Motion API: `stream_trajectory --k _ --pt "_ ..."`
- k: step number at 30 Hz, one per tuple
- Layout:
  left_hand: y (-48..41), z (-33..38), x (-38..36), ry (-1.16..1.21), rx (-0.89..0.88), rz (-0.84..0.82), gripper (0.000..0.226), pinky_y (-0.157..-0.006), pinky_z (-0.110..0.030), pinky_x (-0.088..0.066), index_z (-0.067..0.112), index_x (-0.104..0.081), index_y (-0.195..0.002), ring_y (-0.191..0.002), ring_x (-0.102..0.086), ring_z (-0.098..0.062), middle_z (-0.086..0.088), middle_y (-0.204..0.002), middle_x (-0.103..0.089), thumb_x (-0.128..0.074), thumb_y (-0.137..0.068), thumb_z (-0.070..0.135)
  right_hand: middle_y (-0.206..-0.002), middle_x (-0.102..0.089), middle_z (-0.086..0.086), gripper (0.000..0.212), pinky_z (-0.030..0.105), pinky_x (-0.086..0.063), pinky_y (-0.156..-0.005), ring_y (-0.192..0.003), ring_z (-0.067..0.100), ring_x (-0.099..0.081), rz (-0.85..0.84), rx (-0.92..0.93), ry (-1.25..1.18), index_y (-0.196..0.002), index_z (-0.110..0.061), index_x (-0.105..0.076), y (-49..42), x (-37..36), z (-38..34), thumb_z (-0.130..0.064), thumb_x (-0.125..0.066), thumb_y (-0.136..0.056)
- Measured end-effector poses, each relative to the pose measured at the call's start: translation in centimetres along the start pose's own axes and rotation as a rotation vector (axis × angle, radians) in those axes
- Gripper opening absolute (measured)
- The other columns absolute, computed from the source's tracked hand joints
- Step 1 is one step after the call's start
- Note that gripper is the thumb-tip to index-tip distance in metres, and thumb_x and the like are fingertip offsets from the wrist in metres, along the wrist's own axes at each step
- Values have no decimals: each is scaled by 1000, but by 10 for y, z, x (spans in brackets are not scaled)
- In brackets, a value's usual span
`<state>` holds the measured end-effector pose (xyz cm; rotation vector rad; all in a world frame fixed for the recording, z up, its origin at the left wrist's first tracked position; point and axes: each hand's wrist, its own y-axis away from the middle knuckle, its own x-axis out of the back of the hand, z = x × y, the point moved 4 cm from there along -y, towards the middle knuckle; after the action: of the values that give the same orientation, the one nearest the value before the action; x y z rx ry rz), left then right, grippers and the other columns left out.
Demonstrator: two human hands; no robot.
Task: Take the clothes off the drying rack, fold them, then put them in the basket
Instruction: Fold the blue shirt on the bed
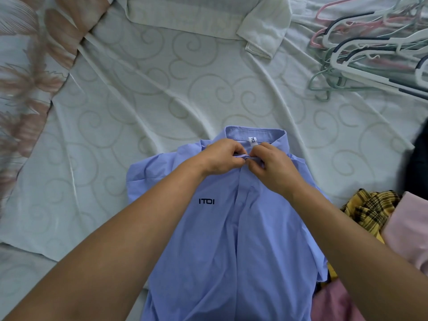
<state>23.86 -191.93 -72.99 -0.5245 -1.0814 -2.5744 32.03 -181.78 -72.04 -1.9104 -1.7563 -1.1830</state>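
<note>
Both hands are pinching the collar of the blue shirt (pixel 231 228), left hand (pixel 222 156) and right hand (pixel 273 165) meeting at the top button, shirt lying flat on the bed (pixel 139 100) at 6 o'clock. Hangers (pixel 370 49) at 2 o'clock are lying bare, more clothes (pixel 370 209) at 4 o'clock are waiting unfolded. Folding of this shirt isn't started; basket isn't in view.

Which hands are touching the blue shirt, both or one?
Touching, both. Head view: left hand and right hand pinch the blue shirt at the collar front, fabric bunched between their fingertips.

Head camera looks steeply down, close over the bed (pixel 162 93).
</note>
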Motion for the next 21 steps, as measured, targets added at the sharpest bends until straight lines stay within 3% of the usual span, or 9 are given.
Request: stream_trajectory --k 2,6,7,10,12,14,17,19,21 --pt "0 0 -3 -18 2 -11 23 -84 -40 -45 2 -65 -97 -84 -54 -18 -15 -99 -66 -54 -91 22 -67 -36 -10 14 26 -27 -55 -69 18 -40 19 -9 -15 -79 0 -57 -1 -1 1 -10 -56 -89" --pt "6 0 7 79 -28 10 32 -90 -30 -39 11 -66 -104 -98 -56 -16 -4 -103 -64 -48 -95 35 -85 -49 -2 16 38 -44 -71 -79 18 -47 -36 -27 22 -93 -7 -62 1 2 11 -22 -57 -91" --pt "6 -2 13 19 -53 47 32 -96 -32 -37 12 -65 -109 -106 -55 -17 -2 -108 -63 -45 -97 33 -92 -51 -2 20 39 -46 -74 -82 17 -47 -62 -26 42 -99 -10 -63 2 4 13 -28 -59 -90" --pt "0 -9 27 -454 -176 96 30 -100 -31 -23 25 -56 -124 -125 -40 -15 6 -123 -56 -48 -95 25 -112 -51 -3 34 35 -46 -76 -87 18 -49 -144 -16 131 -119 -21 -59 2 13 20 -33 -62 -88" --pt "-4 -7 24 -699 -243 100 31 -96 -30 -17 26 -54 -124 -124 -36 -16 7 -122 -54 -49 -93 24 -116 -54 2 30 33 -43 -76 -97 25 -56 -116 -32 198 -120 -19 -59 -1 22 25 -25 -57 -91" --pt "-6 0 21 -812 -295 191 23 -94 -31 -18 18 -59 -112 -116 -41 -22 0 -112 -58 -49 -92 26 -112 -58 5 23 33 -42 -75 -102 28 -57 -55 -99 248 -114 -16 -62 -5 30 30 -22 -53 -93" --pt "-10 4 28 -693 -289 344 33 -95 -35 -18 14 -59 -113 -115 -43 -28 -10 -114 -56 -60 -85 32 -123 -51 7 32 36 -43 -77 -105 31 -55 65 -183 201 -123 -15 -55 -10 32 40 -20 -55 -92" --pt "-11 -9 37 -537 -119 427 57 -102 -35 -19 18 -49 -129 -123 -36 -27 -9 -128 -45 -67 -80 41 -135 -39 10 50 36 -42 -83 -112 30 -50 175 -206 97 -135 -13 -44 -7 33 45 -14 -60 -88" --pt "-2 -33 47 -290 101 543 63 -100 -37 -28 13 -45 -131 -124 -36 -29 -12 -132 -42 -68 -80 41 -136 -37 15 54 39 -40 -91 -118 32 -44 268 -272 42 -135 -8 -42 3 34 56 -12 -63 -86"
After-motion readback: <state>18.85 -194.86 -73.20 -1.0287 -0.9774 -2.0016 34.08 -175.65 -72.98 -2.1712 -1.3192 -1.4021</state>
